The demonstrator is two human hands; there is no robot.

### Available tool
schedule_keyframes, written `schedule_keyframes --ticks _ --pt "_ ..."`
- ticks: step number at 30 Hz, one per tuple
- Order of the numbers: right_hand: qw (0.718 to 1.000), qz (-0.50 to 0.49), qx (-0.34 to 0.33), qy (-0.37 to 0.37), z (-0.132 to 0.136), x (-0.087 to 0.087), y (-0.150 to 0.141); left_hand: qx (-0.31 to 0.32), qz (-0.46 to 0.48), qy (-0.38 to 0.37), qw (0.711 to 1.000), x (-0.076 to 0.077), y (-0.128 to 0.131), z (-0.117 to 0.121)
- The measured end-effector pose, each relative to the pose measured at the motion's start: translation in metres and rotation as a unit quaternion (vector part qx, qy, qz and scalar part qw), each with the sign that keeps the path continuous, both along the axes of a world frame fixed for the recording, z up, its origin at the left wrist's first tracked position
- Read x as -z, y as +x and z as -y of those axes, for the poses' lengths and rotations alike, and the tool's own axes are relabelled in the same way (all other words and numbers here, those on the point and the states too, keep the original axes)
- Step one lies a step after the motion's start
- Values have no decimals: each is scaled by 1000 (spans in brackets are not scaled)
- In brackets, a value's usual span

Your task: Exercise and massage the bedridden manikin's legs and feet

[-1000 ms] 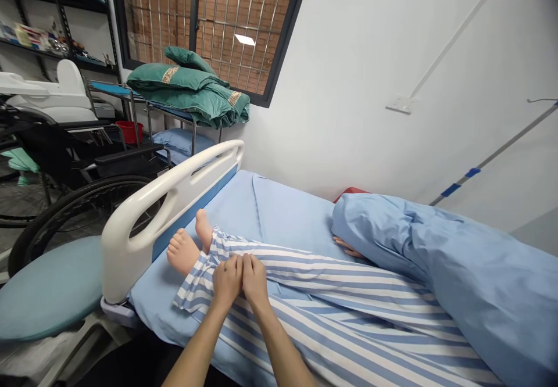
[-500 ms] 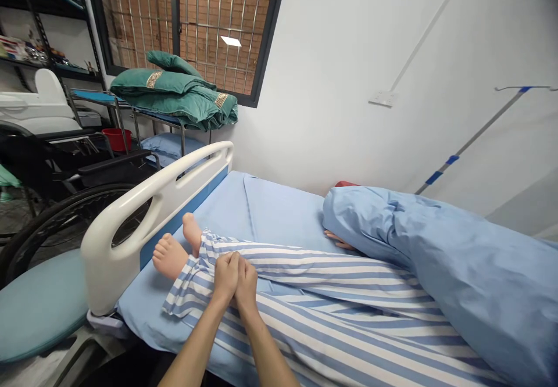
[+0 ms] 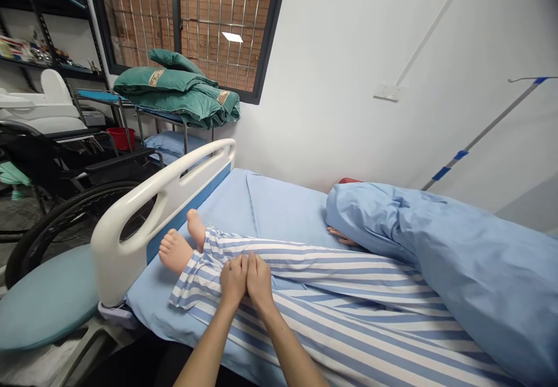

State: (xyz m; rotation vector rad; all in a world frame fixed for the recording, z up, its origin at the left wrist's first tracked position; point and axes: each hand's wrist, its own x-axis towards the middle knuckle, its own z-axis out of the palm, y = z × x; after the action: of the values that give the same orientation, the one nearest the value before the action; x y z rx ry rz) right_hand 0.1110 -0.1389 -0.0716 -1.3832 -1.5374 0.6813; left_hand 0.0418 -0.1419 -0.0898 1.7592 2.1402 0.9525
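Note:
A figure in blue-and-white striped trousers (image 3: pixel 331 317) lies on the bed, its two bare, doll-like feet (image 3: pixel 175 250) at the left. My left hand (image 3: pixel 234 276) is closed over the near trouser leg, a little above the cuff. Right beside it my right hand (image 3: pixel 258 278) is also closed on the same leg, knuckles up. The two hands touch or nearly touch, and their fingertips are hidden underneath. A blue quilt (image 3: pixel 436 230) covers the figure's upper part, and the fingers of its hand (image 3: pixel 342 236) show under the quilt's edge.
A cream footboard (image 3: pixel 126 230) closes the bed's left end. Past it are a wheelchair (image 3: pixel 78 183) and a round teal seat (image 3: pixel 47 300). Folded green bedding (image 3: pixel 183 93) lies below the barred window. A drip pole (image 3: pixel 479 134) stands at the right wall.
My view has shifted slightly left, moving the scene rightward. Both hands remain on the trouser leg; their fists look a little looser and slightly further apart at the wrists.

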Motion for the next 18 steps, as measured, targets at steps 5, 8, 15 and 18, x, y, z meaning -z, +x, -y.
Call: schedule_keyframes --ticks 5,8,15,18 --pt "999 16 41 10 3 11 3 -7 -14 -37 999 -2 2 1" --pt "999 6 36 6 0 12 3 8 47 -38 998 -9 2 -4" --pt "999 -17 36 4 -1 12 6 15 230 31 973 -15 10 -8" --pt "998 -46 45 8 -1 13 7 25 104 34 994 -7 14 -3"
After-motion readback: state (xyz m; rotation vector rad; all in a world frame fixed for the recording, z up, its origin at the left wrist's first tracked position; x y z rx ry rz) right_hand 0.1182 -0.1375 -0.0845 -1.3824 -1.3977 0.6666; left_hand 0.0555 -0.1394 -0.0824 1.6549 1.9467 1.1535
